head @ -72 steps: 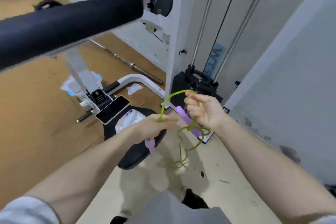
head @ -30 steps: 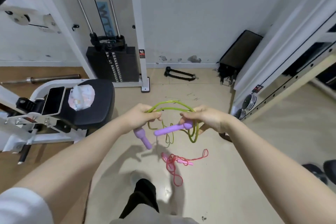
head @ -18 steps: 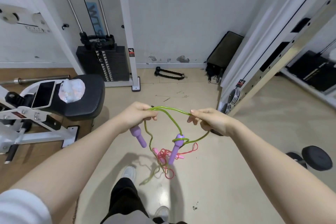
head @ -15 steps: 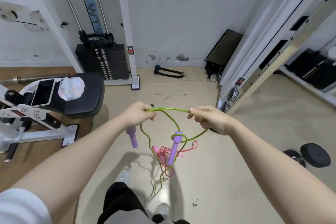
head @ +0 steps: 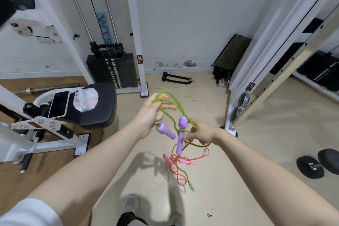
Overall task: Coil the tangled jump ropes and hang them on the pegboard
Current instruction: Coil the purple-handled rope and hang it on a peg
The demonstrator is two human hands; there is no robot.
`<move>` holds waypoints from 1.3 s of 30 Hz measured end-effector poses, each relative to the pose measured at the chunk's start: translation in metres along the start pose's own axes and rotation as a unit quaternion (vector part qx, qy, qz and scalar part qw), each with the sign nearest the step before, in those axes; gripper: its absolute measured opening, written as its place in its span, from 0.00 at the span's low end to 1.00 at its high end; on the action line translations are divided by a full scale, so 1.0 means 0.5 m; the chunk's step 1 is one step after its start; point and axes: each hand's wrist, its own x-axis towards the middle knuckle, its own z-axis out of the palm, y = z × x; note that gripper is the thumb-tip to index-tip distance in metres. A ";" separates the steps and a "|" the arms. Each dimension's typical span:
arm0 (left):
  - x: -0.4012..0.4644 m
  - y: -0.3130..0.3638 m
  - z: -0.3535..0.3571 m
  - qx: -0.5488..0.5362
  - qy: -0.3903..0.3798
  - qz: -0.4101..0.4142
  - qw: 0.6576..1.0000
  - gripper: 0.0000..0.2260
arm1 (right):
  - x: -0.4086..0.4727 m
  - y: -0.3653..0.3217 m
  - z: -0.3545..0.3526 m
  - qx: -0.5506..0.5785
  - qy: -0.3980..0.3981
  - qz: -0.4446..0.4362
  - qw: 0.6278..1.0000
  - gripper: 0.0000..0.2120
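Note:
A green jump rope [head: 176,105] with two purple handles hangs between my hands. My left hand [head: 151,115] grips a loop of the green cord, and one purple handle [head: 166,131] sticks out below that fist. My right hand [head: 202,131] pinches the cord lower down, beside the second purple handle [head: 181,135], which hangs upright with the cord wrapped round it. The rest of the green cord trails down to the floor. A red jump rope [head: 180,164] with pink handles lies tangled on the floor below. No pegboard is in view.
A black padded seat [head: 102,110] carrying a phone [head: 59,104] and a crumpled bag stands at left. A weight stack [head: 113,69] is against the wall, a black cable handle [head: 177,79] lies by the wall, a white rack [head: 256,64] rises at right, and dumbbell plates [head: 317,164] lie at far right.
My left hand has risen and my right hand has dropped and come closer in. The cord, stretched level before, now hangs in loops, with the second handle swung up beside my right hand.

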 end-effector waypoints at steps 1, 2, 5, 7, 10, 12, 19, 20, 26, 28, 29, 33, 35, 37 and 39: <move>-0.002 0.005 -0.010 0.006 0.004 0.006 1.000 0.13 | 0.008 -0.011 0.005 -0.043 0.023 -0.016 0.999 0.14; -0.002 0.010 -0.021 0.013 0.016 0.011 1.000 0.12 | 0.015 -0.023 0.009 -0.089 0.038 -0.024 0.995 0.09; 0.008 0.015 -0.054 0.042 0.085 0.024 0.995 0.09 | 0.024 -0.072 0.015 -0.177 0.043 -0.016 0.983 0.13; 0.011 0.014 -0.068 0.038 0.120 0.021 0.992 0.06 | 0.022 -0.111 0.020 -0.163 -0.016 0.013 0.986 0.19; 0.017 0.010 -0.089 0.061 0.171 0.017 0.983 0.06 | 0.027 -0.147 0.027 -0.175 -0.065 0.097 0.978 0.23; 0.025 0.013 -0.110 0.111 0.195 0.024 0.974 0.08 | 0.038 -0.153 0.029 -0.266 0.000 0.123 0.956 0.15; 0.074 0.042 -0.207 0.376 0.148 -0.035 0.914 0.13 | 0.068 -0.193 0.035 0.223 0.129 -0.002 0.966 0.16; 0.087 0.042 -0.233 0.456 0.152 -0.037 0.876 0.13 | 0.073 -0.205 0.029 0.263 0.169 -0.019 0.950 0.16; 0.103 0.064 -0.281 0.330 0.031 -0.074 0.941 0.15 | 0.098 -0.270 0.031 0.392 0.257 -0.013 0.883 0.22; 0.091 0.084 -0.277 0.156 -0.080 -0.133 0.976 0.17 | 0.108 -0.285 0.033 0.418 0.274 0.017 0.866 0.24; 0.083 0.097 -0.276 0.091 -0.134 -0.145 0.976 0.17 | 0.113 -0.289 0.031 0.433 0.290 0.024 0.853 0.23; 0.056 0.147 -0.275 -0.067 -0.293 -0.153 0.941 0.15 | 0.130 -0.281 0.037 0.285 0.276 0.053 0.916 0.12; 0.049 0.161 -0.279 -0.106 -0.320 -0.111 0.935 0.16 | 0.139 -0.279 0.057 0.157 0.198 0.070 0.965 0.10; 0.051 0.168 -0.289 -0.146 -0.321 -0.063 0.934 0.17 | 0.146 -0.287 0.085 0.040 0.128 0.076 0.988 0.08; 0.060 0.173 -0.302 -0.179 -0.286 -0.038 0.941 0.22 | 0.145 -0.301 0.114 -0.061 0.046 0.093 0.993 0.09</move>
